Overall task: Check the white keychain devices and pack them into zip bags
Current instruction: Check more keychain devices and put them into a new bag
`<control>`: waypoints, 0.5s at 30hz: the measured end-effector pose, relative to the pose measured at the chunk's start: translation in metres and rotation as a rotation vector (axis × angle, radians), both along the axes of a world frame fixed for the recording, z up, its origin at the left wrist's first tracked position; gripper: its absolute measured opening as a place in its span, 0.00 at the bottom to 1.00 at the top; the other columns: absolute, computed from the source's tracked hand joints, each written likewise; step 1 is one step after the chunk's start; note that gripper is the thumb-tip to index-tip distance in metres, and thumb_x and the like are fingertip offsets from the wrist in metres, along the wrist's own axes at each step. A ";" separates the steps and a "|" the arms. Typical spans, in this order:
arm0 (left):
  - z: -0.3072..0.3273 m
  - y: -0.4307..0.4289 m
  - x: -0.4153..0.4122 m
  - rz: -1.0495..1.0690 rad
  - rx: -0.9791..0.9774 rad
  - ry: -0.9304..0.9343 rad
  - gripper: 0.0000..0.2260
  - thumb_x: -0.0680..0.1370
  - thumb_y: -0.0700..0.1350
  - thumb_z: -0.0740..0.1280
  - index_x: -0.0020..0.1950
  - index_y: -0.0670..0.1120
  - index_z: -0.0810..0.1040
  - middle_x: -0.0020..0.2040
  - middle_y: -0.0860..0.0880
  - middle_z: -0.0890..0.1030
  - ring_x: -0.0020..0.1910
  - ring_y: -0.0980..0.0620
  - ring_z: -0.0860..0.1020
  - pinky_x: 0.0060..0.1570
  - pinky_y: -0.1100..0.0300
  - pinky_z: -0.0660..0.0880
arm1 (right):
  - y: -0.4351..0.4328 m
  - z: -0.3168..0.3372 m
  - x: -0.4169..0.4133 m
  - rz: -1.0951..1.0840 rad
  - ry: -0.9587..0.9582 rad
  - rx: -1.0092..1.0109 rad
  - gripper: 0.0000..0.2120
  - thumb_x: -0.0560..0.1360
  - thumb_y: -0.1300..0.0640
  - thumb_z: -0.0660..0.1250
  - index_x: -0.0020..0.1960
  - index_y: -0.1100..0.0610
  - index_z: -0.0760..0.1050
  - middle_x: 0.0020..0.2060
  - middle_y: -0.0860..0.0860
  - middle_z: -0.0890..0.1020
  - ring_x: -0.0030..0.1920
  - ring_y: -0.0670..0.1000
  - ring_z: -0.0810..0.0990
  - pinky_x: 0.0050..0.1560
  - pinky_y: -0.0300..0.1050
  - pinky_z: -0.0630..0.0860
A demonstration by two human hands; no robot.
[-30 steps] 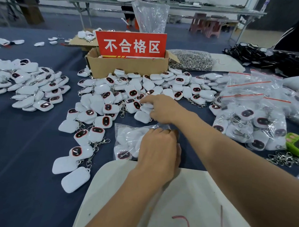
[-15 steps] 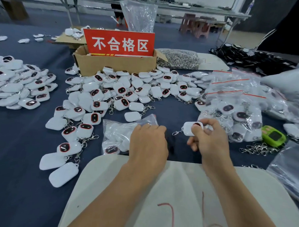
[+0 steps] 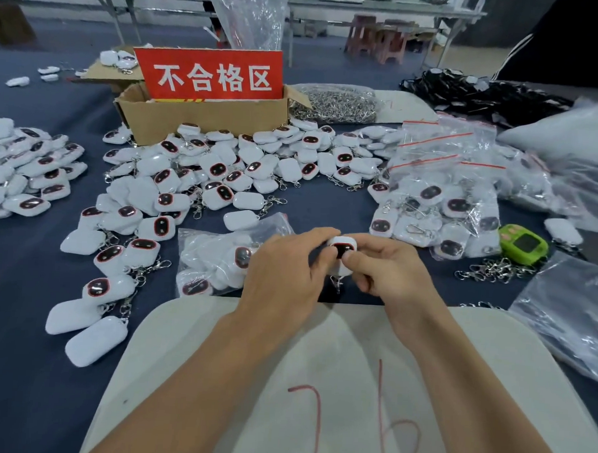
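Observation:
Both hands hold one white keychain device (image 3: 341, 251) with a dark red-rimmed screen, its metal clasp hanging below. My left hand (image 3: 285, 270) grips its left side and my right hand (image 3: 388, 269) pinches its right side with the thumb on the front. Just left of my hands lies a zip bag (image 3: 217, 257) partly filled with devices. A large loose pile of white devices (image 3: 224, 175) spreads across the blue table behind. Filled zip bags (image 3: 443, 184) with red seals are stacked to the right.
A cardboard box (image 3: 206, 119) with a red sign stands at the back. A bag of metal clasps (image 3: 334, 103) lies beside it. A green device (image 3: 523, 244) and loose clasps (image 3: 494, 269) sit right. A white board (image 3: 215, 376) lies under my arms. Empty plastic bags (image 3: 568, 313) lie at the right edge.
My right hand picked a device from the pile and brought it near. My left hand left the zip bag and now holds the device too.

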State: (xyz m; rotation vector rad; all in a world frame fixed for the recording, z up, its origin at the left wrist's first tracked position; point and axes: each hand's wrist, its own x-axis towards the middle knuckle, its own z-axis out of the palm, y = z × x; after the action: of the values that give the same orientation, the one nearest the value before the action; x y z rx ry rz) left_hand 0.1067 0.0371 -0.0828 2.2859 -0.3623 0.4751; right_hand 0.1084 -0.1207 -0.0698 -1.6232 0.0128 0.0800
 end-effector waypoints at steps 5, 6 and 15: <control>0.000 -0.002 0.002 0.024 0.006 -0.080 0.11 0.81 0.48 0.64 0.58 0.53 0.83 0.42 0.53 0.85 0.44 0.54 0.72 0.50 0.70 0.65 | 0.005 -0.004 0.001 -0.072 -0.026 0.025 0.15 0.76 0.69 0.67 0.44 0.53 0.88 0.26 0.43 0.79 0.26 0.40 0.71 0.29 0.28 0.65; 0.000 -0.001 0.002 0.025 0.020 -0.082 0.10 0.81 0.48 0.64 0.58 0.53 0.83 0.41 0.54 0.85 0.43 0.55 0.71 0.52 0.71 0.64 | 0.007 -0.004 0.001 -0.073 -0.038 0.026 0.14 0.75 0.70 0.67 0.45 0.54 0.88 0.27 0.44 0.81 0.26 0.40 0.73 0.30 0.27 0.67; 0.005 -0.002 0.000 0.132 0.029 -0.079 0.06 0.82 0.48 0.68 0.48 0.55 0.85 0.35 0.54 0.80 0.43 0.55 0.66 0.46 0.61 0.64 | 0.014 -0.002 -0.004 0.056 -0.121 -0.023 0.13 0.78 0.69 0.65 0.47 0.53 0.84 0.35 0.46 0.86 0.34 0.39 0.81 0.35 0.28 0.72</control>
State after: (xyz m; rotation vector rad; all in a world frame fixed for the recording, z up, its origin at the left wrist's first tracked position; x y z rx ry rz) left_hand 0.1065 0.0354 -0.0777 2.3333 -0.2595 0.6326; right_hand 0.1040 -0.1066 -0.0722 -1.6493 -0.1253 0.0249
